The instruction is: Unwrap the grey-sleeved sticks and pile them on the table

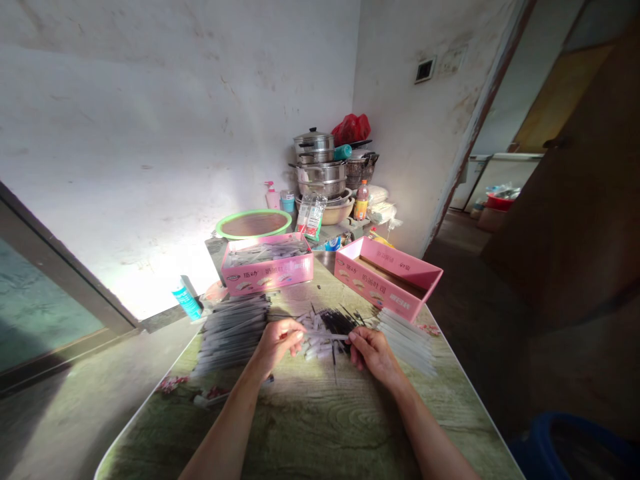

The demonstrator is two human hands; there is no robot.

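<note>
A thin, translucent pen barrel [326, 335] spans the gap between my hands over the middle of the table. One end is pinched in the fingers of my left hand [278, 341]. My right hand [373, 348] grips the other end. Just beyond the barrel lies a loose heap of thin black sticks [340, 321], which look like pen refills. Small whitish pieces [313, 349] are scattered beside them, too small to name surely. A thick stack of greyish tubes [233, 333] lies left of my left hand. Clear empty-looking tubes [409, 341] lie in a row to the right.
A pink box [270, 275] filled with tubes stands at the table's back left. Another pink box [373, 284] is at the back right. Behind them are a green-rimmed round tray [224, 231], stacked steel pots [320, 175] and an orange drink bottle [361, 201]. A blue bin [545, 427] stands right.
</note>
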